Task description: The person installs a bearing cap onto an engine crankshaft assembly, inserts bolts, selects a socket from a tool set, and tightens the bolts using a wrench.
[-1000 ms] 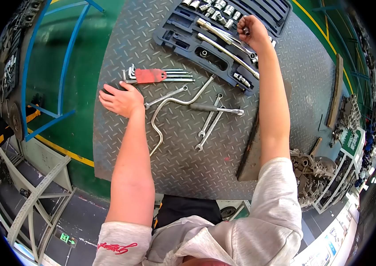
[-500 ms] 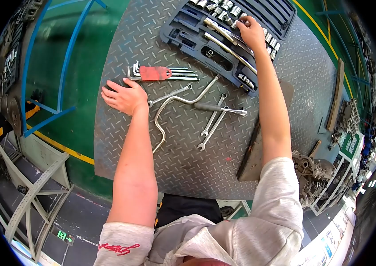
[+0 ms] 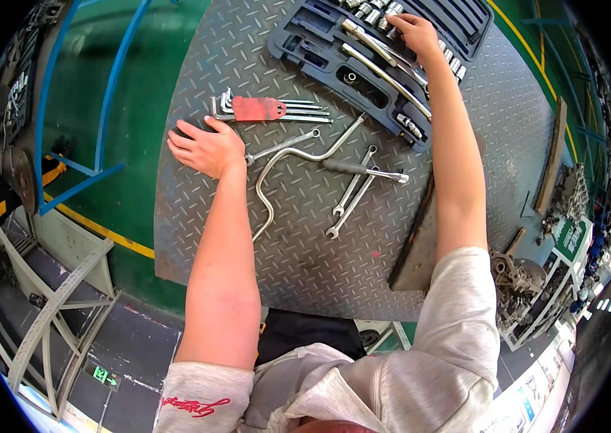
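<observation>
My left hand rests palm down on the steel tabletop, fingers spread, just below a hex key set in a red holder. At the open socket case, my right hand has its fingers closed at a silver socket in the upper rows; the fingertips partly hide it. Long chrome bars lie in the case below that hand. Between my arms are a bent speed handle, a ratchet with a dark grip and several combination wrenches.
A dark flat plate lies beside my right forearm. Beyond the table's right side stand metal engine parts and a wooden strip. A blue frame stands over the green floor on the left.
My right hand has shifted slightly farther up over the socket rows. My left hand stays beside the hex keys. The whole view has moved a little.
</observation>
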`<state>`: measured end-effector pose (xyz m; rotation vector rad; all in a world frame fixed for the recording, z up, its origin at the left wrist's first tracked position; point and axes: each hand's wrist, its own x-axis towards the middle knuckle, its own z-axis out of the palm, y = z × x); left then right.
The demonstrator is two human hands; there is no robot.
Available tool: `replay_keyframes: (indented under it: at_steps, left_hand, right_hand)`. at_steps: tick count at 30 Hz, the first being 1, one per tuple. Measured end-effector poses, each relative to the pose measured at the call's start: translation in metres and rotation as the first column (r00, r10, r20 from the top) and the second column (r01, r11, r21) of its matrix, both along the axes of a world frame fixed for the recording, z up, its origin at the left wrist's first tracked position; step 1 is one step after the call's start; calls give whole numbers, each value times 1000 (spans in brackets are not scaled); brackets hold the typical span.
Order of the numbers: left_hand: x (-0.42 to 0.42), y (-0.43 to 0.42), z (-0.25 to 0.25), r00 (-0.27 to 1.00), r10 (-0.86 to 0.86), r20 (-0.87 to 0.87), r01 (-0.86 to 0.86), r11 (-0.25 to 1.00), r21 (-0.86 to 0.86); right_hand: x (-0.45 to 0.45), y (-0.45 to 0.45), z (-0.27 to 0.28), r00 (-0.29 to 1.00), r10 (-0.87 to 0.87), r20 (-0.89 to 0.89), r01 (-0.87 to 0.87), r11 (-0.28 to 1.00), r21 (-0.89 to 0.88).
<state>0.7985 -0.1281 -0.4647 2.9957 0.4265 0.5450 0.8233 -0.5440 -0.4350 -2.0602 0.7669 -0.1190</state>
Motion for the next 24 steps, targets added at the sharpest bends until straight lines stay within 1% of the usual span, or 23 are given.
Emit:
replay_keyframes:
  at_steps: [8, 10, 11, 12, 13, 14, 15, 17, 18, 19, 21, 22, 24]
  left_hand:
    - [-1, -1, 1, 1000, 10, -16, -10, 1000, -1]
    - [-1, 0, 2, 1000, 8, -17, -8, 1000, -1]
    - [0, 0, 2, 1000, 5, -17, -5, 1000, -2]
    - [0, -1, 2, 1000, 6, -17, -6, 1000, -2]
    - [-1, -1, 2, 1000, 7, -22, -7, 1000, 2]
    - [0, 0, 2, 1000, 9, -27, -9, 1000, 6]
    - [0, 0, 2, 1000, 10, -25, -10, 1000, 8]
    - [0, 0, 2, 1000, -9, -20, 9, 1000, -16]
    - [0, 0, 3, 1000, -10, -20, 9, 1000, -16]
    - [-1, -1, 4, 1000, -6, -28, 6, 1000, -20]
    - [0, -1, 4, 999, -1, -35, 0, 1000, -23]
    - [0, -1, 4, 999, -1, -34, 0, 1000, -19]
    - [-1, 0, 3, 999, 0, -35, -1, 1000, -15]
  right_hand:
    - [-1, 1, 1, 1000, -13, 0, 13, 1000, 28]
    - [0, 3, 2, 999, 37, -30, -42, 981, -191]
    - [0, 4, 3, 999, 37, -29, -42, 981, -191]
    - [-1, 10, 9, 998, 56, -37, -66, 924, -376]
    - [0, 16, 15, 996, 74, -48, -88, 833, -546]
    - [1, 21, 21, 993, 118, -16, -108, 830, -547]
    - [3, 27, 27, 993, 120, -14, -108, 831, -546]
    - [6, 40, 37, 969, 233, 88, -169, 876, -452]
    - [7, 43, 42, 973, 231, -14, -216, 882, -419]
    - [8, 40, 36, 973, 231, -14, -215, 882, -418]
    - [10, 33, 25, 959, 274, -77, -271, 795, -543]
    - [10, 32, 23, 958, 276, -77, -273, 794, -543]
    - [8, 29, 20, 951, 301, -77, -302, 839, -453]
